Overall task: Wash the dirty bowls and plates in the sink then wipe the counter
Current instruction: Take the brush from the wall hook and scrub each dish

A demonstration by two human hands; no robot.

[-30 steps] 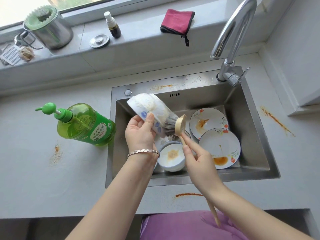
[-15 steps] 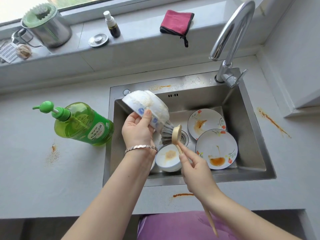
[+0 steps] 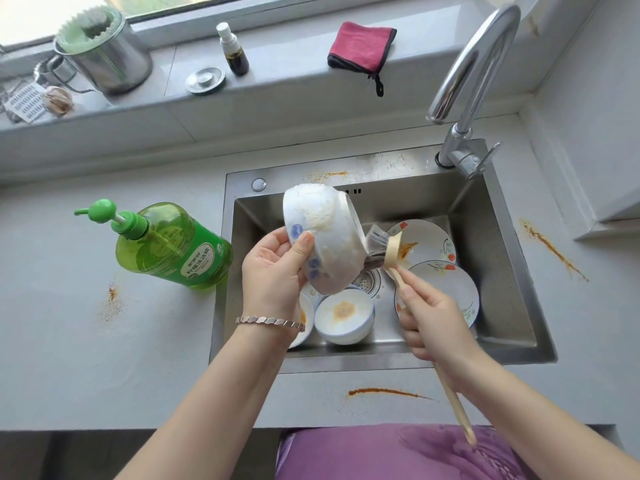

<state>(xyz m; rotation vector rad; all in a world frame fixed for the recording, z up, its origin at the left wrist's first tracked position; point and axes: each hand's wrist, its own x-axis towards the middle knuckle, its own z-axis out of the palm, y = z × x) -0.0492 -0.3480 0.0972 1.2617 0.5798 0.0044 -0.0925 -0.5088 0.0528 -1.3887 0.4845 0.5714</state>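
My left hand [image 3: 273, 271] grips a white bowl with blue flowers [image 3: 325, 237], tipped on its side above the steel sink [image 3: 512, 306] and covered in suds. My right hand [image 3: 433, 320] holds a wooden-handled dish brush [image 3: 382, 252], whose bristles press against the bowl's rim and inside. Below them in the sink sit a dirty white bowl [image 3: 344, 315] with an orange stain, part of another bowl [image 3: 304, 317] behind my left wrist, and two flowered plates [image 3: 427, 242] [image 3: 446, 285] smeared with orange sauce.
A green dish soap pump bottle [image 3: 169, 244] stands left of the sink. Orange stains mark the counter at the left [image 3: 110, 303], front [image 3: 384, 392] and right [image 3: 550, 247]. The faucet [image 3: 467, 81] arches over the sink's back right. A red cloth [image 3: 360, 46], spray bottle and metal pot sit on the windowsill.
The bowl has turned in my left hand, its base now swung further up and left. The brush has shifted along the rim, working against the bowl's opening.
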